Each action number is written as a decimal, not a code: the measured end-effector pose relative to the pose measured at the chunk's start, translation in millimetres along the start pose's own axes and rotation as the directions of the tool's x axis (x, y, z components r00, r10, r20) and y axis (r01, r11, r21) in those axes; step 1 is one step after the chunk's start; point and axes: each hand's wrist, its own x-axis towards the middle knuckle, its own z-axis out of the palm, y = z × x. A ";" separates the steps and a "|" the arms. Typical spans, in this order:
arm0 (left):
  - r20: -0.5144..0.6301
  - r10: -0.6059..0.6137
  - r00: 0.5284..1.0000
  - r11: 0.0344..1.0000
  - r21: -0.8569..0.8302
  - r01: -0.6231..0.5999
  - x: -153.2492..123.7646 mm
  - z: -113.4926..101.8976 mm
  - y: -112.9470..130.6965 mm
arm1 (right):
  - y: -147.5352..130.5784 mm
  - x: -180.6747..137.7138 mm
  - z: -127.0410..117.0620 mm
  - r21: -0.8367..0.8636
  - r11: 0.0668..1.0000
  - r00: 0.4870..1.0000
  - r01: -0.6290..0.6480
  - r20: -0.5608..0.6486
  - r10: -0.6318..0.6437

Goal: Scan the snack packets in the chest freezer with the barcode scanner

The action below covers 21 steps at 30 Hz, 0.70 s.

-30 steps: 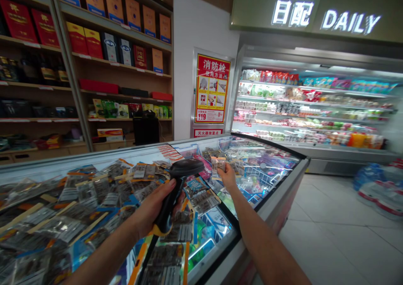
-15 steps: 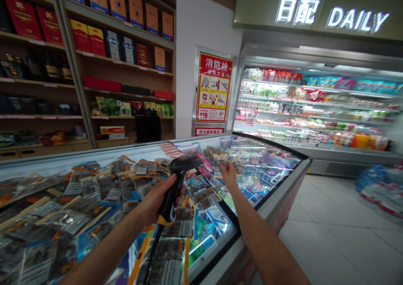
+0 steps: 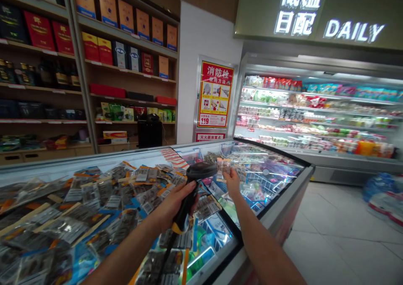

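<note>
My left hand (image 3: pixel 174 203) grips the handle of a black barcode scanner (image 3: pixel 197 180), its head pointing right toward a small clear packet (image 3: pixel 223 167). That packet is held upright in my right hand (image 3: pixel 233 180), fingers pinched on its lower edge, just beyond the scanner head. Both hands hover over the glass lid of a chest freezer (image 3: pixel 283 194). Many similar flat packets with orange and blue headers (image 3: pixel 103 201) lie spread over the lid.
Wooden shelves (image 3: pixel 94 92) with boxed goods line the back wall. A red fire-hydrant sign (image 3: pixel 215 92) hangs on the white pillar. An open chilled display case (image 3: pixel 317 117) stands at right. Tiled floor (image 3: pixel 340 243) runs beside the freezer, with wrapped bundles (image 3: pixel 384 192) at far right.
The view has shifted slightly, and both hands sit a little further right. The scanner head has come closer to the packet. Grips are unchanged.
</note>
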 end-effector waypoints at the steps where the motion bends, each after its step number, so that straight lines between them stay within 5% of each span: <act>1: -0.006 -0.003 1.000 1.000 0.011 0.003 -1.8 0.7 -0.3 | -1.0 0.1 -0.2 0.015 1.000 1.000 -0.005 0.004 0.005; 11: -0.061 -0.013 0.998 1.000 0.021 0.015 -1.4 -15.1 15.6 | 2.4 3.6 -3.4 0.024 1.000 0.999 -0.003 -0.034 0.004; 14: -0.093 -0.005 0.996 0.998 0.060 0.011 0.3 -25.6 21.1 | 3.8 3.7 -9.3 -0.228 0.974 1.000 -0.004 -0.026 -0.002; 21: -0.154 -0.017 0.988 0.990 0.138 0.039 5.0 -37.4 20.5 | 6.8 16.6 -28.8 -0.734 0.678 0.999 -0.047 -0.034 0.032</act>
